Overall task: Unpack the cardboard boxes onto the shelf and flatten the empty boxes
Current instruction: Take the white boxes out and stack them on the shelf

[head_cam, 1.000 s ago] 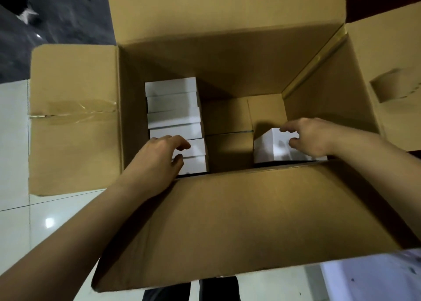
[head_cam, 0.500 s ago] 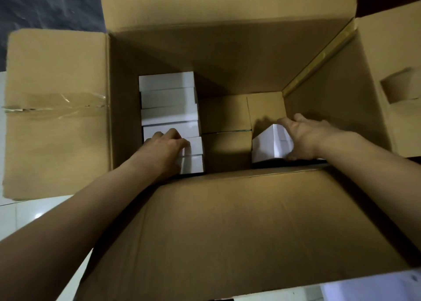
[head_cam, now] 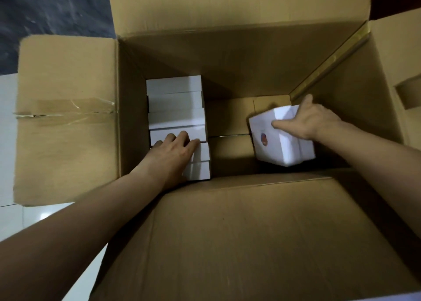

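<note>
Open cardboard box [head_cam: 227, 232] on floor, flaps out. R hand [head_cam: 312, 120] gripped one white carton [head_cam: 282, 139], tilted, clear of box bottom, near R wall (small round mark on one face). L hand [head_cam: 173, 155] lay on row of white cartons [head_cam: 176, 109] along L wall; fingers lightly curled over top edges, no clear grip.

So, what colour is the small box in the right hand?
White, with a small red and blue round mark on one face, seen in the head view.
</note>
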### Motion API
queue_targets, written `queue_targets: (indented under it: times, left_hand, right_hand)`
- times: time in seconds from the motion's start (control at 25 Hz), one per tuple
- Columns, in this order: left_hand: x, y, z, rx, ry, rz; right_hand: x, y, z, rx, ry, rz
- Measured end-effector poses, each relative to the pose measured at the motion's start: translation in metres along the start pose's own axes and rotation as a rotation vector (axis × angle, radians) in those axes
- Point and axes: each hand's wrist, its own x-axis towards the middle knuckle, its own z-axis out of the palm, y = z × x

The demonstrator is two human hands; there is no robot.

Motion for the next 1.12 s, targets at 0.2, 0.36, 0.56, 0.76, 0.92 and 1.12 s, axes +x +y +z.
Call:
queue_targets:
  times: [0.2,0.36,0.56,0.76,0.92,1.12]
  left_hand:
    - [0.002,-0.001,0.003,0.073,0.030,0.024]
    - [0.001,0.004,0.002,0.184,0.042,0.048]
    - [0.003,0.015,-0.004,0.355,0.094,0.098]
    - [0.006,0.015,-0.004,0.373,0.079,0.103]
    - [0.007,0.011,-0.003,0.377,0.089,0.089]
    - [0.005,0.004,-0.002,0.398,0.078,0.118]
  right_hand:
    - [0.006,-0.020,0.008,0.543,-0.196,0.334]
    - [0.006,-0.018,0.017,0.336,-0.117,0.300]
    - [0.002,-0.010,0.012,-0.065,0.147,0.057]
    - [0.002,-0.009,0.008,-0.521,0.197,-0.397]
    - [0.001,-0.008,0.021,-0.716,0.176,-0.545]
    - [-0.003,-0.016,0.037,-0.738,0.198,-0.521]
